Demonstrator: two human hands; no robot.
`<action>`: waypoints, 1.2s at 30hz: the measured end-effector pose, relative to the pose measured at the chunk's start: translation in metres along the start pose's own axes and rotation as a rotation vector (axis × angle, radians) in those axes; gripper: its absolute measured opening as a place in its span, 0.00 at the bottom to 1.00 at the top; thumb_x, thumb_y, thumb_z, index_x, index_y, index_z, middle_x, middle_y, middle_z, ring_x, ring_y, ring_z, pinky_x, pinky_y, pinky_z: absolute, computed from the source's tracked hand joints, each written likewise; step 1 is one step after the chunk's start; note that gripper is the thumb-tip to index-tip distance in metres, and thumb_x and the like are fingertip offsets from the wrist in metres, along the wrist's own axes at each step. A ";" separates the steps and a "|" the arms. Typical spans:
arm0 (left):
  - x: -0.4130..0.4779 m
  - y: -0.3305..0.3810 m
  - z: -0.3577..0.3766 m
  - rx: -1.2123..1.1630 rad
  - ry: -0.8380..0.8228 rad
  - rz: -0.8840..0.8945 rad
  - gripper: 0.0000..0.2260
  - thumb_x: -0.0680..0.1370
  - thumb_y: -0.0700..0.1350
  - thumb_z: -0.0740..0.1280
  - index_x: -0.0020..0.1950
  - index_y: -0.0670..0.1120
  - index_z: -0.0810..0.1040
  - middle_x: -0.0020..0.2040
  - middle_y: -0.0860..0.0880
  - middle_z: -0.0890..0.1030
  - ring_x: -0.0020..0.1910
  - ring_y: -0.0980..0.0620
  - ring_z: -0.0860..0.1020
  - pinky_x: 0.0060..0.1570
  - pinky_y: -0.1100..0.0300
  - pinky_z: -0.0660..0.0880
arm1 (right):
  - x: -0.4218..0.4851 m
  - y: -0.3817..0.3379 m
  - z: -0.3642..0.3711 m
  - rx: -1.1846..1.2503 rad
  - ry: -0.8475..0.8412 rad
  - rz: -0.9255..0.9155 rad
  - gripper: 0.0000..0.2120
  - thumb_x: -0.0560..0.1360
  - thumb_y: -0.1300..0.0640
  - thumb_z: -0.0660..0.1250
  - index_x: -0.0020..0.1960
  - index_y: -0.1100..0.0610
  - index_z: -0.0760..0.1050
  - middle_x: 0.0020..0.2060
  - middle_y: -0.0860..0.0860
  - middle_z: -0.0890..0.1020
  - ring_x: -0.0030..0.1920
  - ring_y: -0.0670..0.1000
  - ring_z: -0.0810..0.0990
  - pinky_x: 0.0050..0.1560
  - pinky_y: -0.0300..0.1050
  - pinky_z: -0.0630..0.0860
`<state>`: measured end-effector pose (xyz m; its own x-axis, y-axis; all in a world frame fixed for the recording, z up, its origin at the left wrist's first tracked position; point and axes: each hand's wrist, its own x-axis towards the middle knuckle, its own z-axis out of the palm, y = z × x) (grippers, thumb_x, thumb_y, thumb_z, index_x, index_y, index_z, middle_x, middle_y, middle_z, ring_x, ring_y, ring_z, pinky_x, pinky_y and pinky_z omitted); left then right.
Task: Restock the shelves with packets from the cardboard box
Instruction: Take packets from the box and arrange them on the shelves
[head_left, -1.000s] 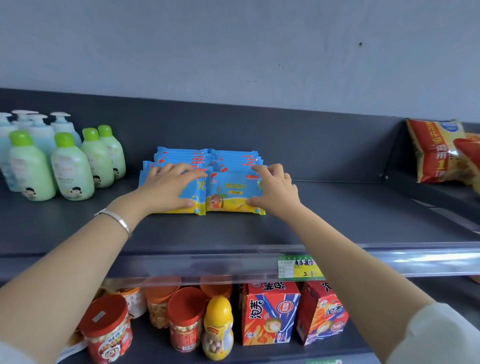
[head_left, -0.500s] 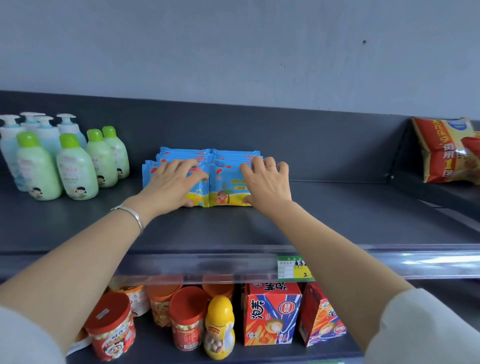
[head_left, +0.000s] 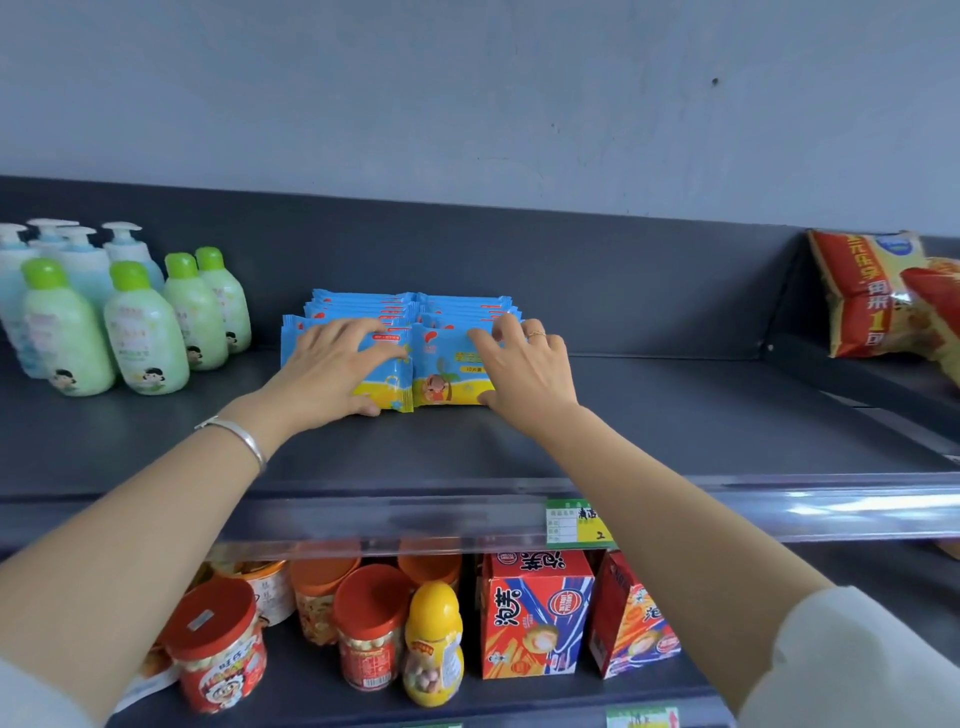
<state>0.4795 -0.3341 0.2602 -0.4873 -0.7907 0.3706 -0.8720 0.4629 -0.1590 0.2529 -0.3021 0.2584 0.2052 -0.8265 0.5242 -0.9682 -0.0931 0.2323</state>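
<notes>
I see left hand (head_left: 332, 366) and right hand (head_left: 524, 371) flat, ungripped, on glossy flat packets (head_left: 441, 374) (two rows) on matte shelf (head_left: 675, 415).

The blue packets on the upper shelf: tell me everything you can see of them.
The blue packets are flat, glossy plastic pouches, blue above with a yellow band and a small cartoon figure below. They stand on edge in two side-by-side rows running back toward the rear wall of the dark upper shelf, right of the green bottles and apart from them. The left hand lies over the left row's front packet; the right hand presses the right row's front. Both hands lie flat, gripping nothing.
</notes>
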 end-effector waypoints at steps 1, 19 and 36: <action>-0.001 0.000 -0.001 -0.009 -0.002 -0.003 0.31 0.72 0.53 0.72 0.72 0.57 0.63 0.73 0.50 0.58 0.72 0.47 0.56 0.69 0.50 0.53 | -0.001 0.001 0.000 0.010 -0.002 0.000 0.27 0.71 0.51 0.71 0.66 0.52 0.65 0.61 0.53 0.69 0.58 0.58 0.70 0.48 0.49 0.67; 0.058 0.251 -0.024 -0.326 0.440 0.405 0.11 0.74 0.45 0.70 0.56 0.47 0.78 0.48 0.48 0.80 0.49 0.43 0.77 0.48 0.50 0.70 | -0.168 0.165 -0.026 0.123 0.180 0.363 0.14 0.74 0.53 0.67 0.58 0.58 0.77 0.51 0.56 0.79 0.52 0.62 0.76 0.47 0.54 0.72; -0.035 0.619 0.084 -0.453 -0.023 0.840 0.09 0.73 0.47 0.68 0.51 0.46 0.79 0.48 0.47 0.81 0.48 0.42 0.78 0.45 0.51 0.71 | -0.519 0.321 0.032 0.131 -0.350 0.722 0.14 0.73 0.53 0.67 0.57 0.56 0.76 0.49 0.55 0.79 0.51 0.62 0.77 0.45 0.53 0.77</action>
<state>-0.0471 -0.0529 0.0721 -0.9512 -0.1348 0.2776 -0.1385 0.9903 0.0061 -0.1689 0.0787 0.0347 -0.5119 -0.8313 0.2164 -0.8581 0.4831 -0.1742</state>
